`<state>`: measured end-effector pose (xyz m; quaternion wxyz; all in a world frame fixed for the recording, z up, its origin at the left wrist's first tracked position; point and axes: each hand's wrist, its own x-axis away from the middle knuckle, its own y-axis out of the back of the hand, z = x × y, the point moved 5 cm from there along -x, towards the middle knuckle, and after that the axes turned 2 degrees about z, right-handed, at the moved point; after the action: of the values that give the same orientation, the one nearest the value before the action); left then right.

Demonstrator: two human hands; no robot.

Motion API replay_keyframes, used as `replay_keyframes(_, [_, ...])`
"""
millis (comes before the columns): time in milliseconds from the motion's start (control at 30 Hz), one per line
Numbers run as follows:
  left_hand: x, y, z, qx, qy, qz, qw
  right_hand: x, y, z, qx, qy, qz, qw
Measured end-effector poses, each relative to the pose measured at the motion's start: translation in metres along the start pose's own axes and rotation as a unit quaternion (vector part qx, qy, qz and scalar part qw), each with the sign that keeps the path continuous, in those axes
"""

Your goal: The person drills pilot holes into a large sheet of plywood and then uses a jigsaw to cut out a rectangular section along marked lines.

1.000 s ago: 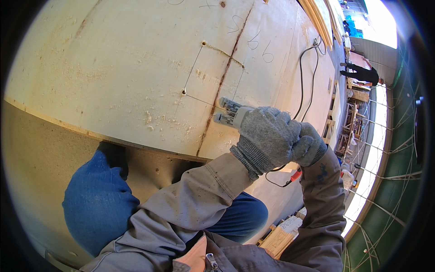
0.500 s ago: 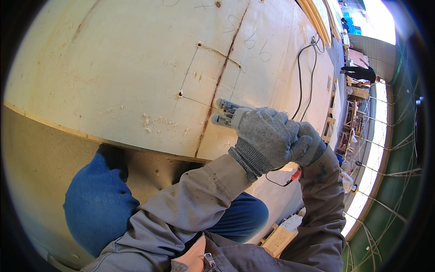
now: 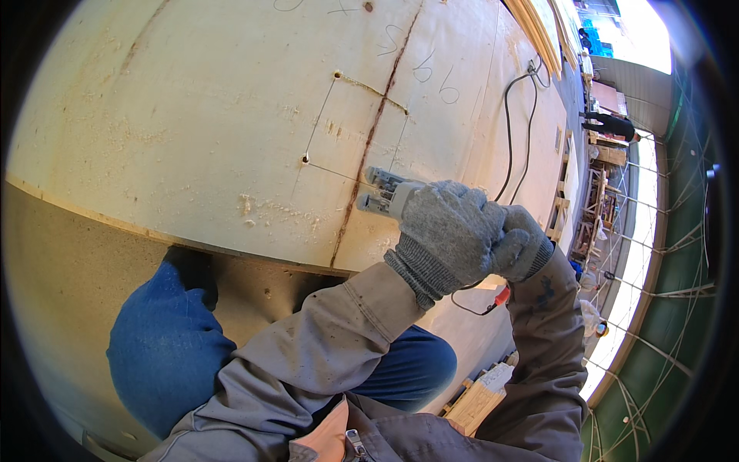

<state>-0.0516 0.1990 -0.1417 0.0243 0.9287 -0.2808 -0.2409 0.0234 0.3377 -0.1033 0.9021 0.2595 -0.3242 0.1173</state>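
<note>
A grey power tool that looks like a jigsaw (image 3: 379, 192), with a two-pronged foot, rests on a large pale wooden panel (image 3: 208, 131). Its body is mostly hidden under my gloves. My left hand (image 3: 449, 235), in a grey knit glove, is wrapped round the tool just behind the foot. Right behind it my right hand (image 3: 523, 245), gloved alike, is closed against the left at the tool's rear end. Pencil lines and two drilled holes mark the panel ahead of the foot. A rough sawdust-filled cut (image 3: 373, 90) runs from the upper hole across a dark seam.
Wood shavings (image 3: 258, 209) lie on the panel. A dark cord (image 3: 509, 115) loops over its right part. A thin lead with a red end (image 3: 501, 296) hangs below my hands. My blue-trousered knee (image 3: 162, 346) is beside the panel's near edge. Another person (image 3: 613, 125) is far right.
The tool and both my hands have shifted very slightly left in the picture. The distant person has changed posture. My grip looks the same.
</note>
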Motion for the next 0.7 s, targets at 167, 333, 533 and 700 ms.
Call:
replay_keyframes(167, [0.0000, 0.0008, -0.0007, 0.009, -0.002, -0.005, 1.000, 0.0035, 0.0003, -0.0013, -0.006, -0.021, -0.011, 1.000])
replay_keyframes(333, [0.0004, 0.0020, 0.0007, 0.007, -0.001, -0.007, 1.000, 0.0021, -0.0019, 0.0026, -0.023, -0.046, -0.016, 0.999])
replay_keyframes(533, [0.0008, 0.0023, 0.0017, 0.004, 0.001, 0.000, 1.000, 0.0023, -0.0017, -0.0007, -0.020, -0.057, -0.012, 0.998])
replay_keyframes(700, [0.0007, 0.0022, 0.0033, 0.020, 0.005, 0.002, 1.000, -0.0002, -0.0030, 0.0060, -0.006, -0.047, -0.005, 0.999])
